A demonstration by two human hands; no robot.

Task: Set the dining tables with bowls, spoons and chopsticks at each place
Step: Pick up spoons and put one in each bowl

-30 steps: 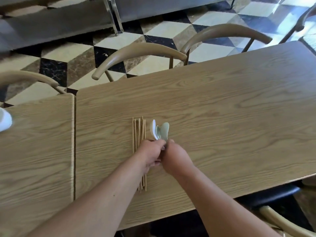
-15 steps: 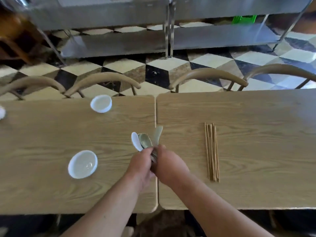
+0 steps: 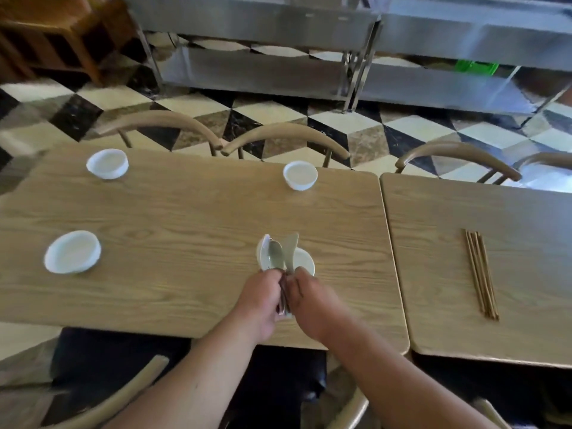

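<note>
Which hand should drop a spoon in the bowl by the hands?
Probably the right hand: it sits nearest that bowl, while the left hand grips the spoons and can hold them.

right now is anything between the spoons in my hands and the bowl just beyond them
Nothing visible. The spoons, held by the left hand and right hand, already fan out over the near bowl, whose inside looks empty.

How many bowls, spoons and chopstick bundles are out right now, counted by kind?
Bowls: 4, at and
Spoons: about 3, bunched in both hands; exact count unclear
Chopstick bundles: 1
Total: about 8
</note>
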